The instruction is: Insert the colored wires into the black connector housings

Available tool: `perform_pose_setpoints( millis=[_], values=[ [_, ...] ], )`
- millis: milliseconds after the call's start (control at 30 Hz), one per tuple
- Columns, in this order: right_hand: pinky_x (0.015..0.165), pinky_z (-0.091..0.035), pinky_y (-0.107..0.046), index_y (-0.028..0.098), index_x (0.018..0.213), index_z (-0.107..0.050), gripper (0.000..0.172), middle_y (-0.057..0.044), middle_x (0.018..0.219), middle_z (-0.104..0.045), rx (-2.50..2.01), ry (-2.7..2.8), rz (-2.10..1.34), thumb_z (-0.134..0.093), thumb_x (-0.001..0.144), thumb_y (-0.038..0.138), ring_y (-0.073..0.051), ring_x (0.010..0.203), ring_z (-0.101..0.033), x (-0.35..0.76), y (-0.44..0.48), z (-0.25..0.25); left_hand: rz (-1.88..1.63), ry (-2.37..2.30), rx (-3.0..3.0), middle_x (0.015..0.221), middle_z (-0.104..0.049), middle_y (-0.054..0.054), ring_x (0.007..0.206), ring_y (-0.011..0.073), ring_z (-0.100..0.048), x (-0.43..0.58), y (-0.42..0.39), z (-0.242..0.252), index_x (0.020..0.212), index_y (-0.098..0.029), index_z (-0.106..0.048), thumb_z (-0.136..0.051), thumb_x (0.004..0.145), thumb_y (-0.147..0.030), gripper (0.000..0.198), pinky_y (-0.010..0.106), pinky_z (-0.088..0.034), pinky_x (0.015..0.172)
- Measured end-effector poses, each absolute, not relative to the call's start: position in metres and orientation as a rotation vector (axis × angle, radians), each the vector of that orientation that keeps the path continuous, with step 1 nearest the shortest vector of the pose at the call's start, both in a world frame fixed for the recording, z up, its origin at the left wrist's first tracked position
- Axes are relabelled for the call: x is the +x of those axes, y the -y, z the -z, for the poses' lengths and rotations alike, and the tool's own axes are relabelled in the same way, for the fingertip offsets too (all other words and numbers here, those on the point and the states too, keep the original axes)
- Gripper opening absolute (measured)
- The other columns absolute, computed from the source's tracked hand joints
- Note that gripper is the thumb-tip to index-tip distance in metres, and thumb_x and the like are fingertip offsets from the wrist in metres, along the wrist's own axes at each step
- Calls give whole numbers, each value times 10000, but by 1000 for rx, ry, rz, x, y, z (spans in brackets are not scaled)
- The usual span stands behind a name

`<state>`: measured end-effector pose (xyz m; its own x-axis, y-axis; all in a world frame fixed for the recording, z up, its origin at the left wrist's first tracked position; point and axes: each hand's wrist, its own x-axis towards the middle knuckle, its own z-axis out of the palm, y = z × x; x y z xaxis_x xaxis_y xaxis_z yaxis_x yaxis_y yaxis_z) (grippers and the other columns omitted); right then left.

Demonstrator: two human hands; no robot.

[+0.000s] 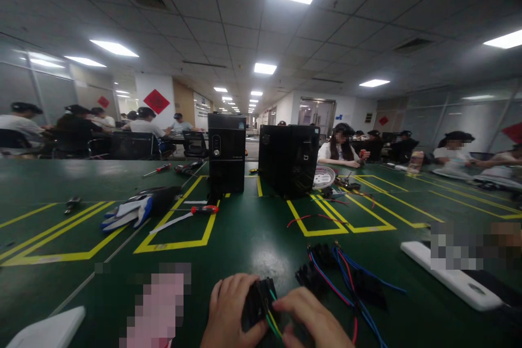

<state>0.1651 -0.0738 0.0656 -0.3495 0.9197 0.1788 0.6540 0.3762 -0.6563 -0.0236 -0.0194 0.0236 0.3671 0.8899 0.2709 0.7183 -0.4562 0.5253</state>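
Observation:
At the bottom edge, my left hand is wrapped round a black connector block with yellow and green wires running from it. My right hand closes on the same block from the right, fingers pinched at the wires. Both hands hover just above the green table. A bundle of black connectors with blue and red wires lies on the table just right of my hands.
Two black computer cases stand mid-table. Blue-white gloves, a red-handled screwdriver, a white basket and a white bar lie around. Yellow lines mark boxes. Several people sit at far tables.

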Motion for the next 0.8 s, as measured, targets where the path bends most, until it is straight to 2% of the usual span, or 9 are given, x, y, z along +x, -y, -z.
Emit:
perform_pose_setpoints(
  millis=[100,200,267,300,367,433,533,667,800],
  values=[
    [714,-491,-242,166,1139,-578,371,-69,1039,-631,-1479,1916,-784,-514,777,108,-136,783,-627,166,68,-83,-758,-1394,2262,1154,-617,33,1124,278,-504,-25,22,-32,1111,-281,-580,-667,690,-324,432,488,-306,995],
    [532,-415,-208,165,931,-661,193,-5,740,-655,-1578,1954,-1032,-516,808,194,-109,592,-562,170,60,-88,-775,-1369,2208,1174,-605,28,1132,265,-497,-27,21,-33,1129,-282,-565,-658,694,-288,445,467,-308,994],
    [460,-337,-198,157,778,-676,169,22,604,-619,-1582,2024,-1186,-536,811,245,-90,508,-495,171,53,-88,-793,-1363,2184,1178,-600,31,1130,258,-498,-28,20,-32,1144,-276,-555,-640,682,-242,471,455,-311,993],
    [463,-331,-199,155,747,-677,182,21,601,-620,-1563,2044,-1185,-541,813,257,-90,512,-493,172,50,-88,-799,-1362,2179,1177,-598,32,1129,259,-499,-29,19,-31,1146,-273,-553,-634,675,-231,480,455,-310,993],
    [542,-389,-215,158,759,-684,202,2,674,-655,-1515,2045,-1042,-534,834,272,-116,609,-557,173,42,-84,-800,-1355,2186,1177,-597,36,1131,262,-496,-30,18,-29,1151,-269,-549,-621,674,-224,485,461,-306,996],
    [683,-449,-251,168,839,-688,212,-22,799,-691,-1475,1992,-862,-507,864,276,-153,762,-614,176,34,-79,-794,-1346,2204,1179,-597,39,1130,266,-495,-30,17,-28,1156,-267,-544,-611,678,-223,485,466,-307,994],
    [836,-468,-286,175,963,-671,217,-50,957,-694,-1450,1928,-739,-500,877,274,-176,918,-626,184,27,-67,-793,-1354,2222,1175,-602,43,1124,270,-501,-29,17,-27,1154,-264,-545,-610,672,-217,489,465,-315,986],
    [896,-487,-326,164,1142,-602,308,-116,1227,-605,-1528,1970,-538,-467,884,264,-214,1122,-561,202,26,-51,-782,-1370,2205,1163,-610,46,1114,269,-510,-28,18,-30,1139,-260,-557,-612,665,-214,479,461,-321,983],
    [1068,-359,-437,193,1233,-566,370,-103,1378,-513,-1575,2237,-130,-415,900,247,-239,1298,-413,213,24,-45,-808,-1368,2191,1146,-620,42,1107,266,-516,-27,20,-31,1125,-253,-564,-611,652,-195,479,461,-317,985]
  ],
)
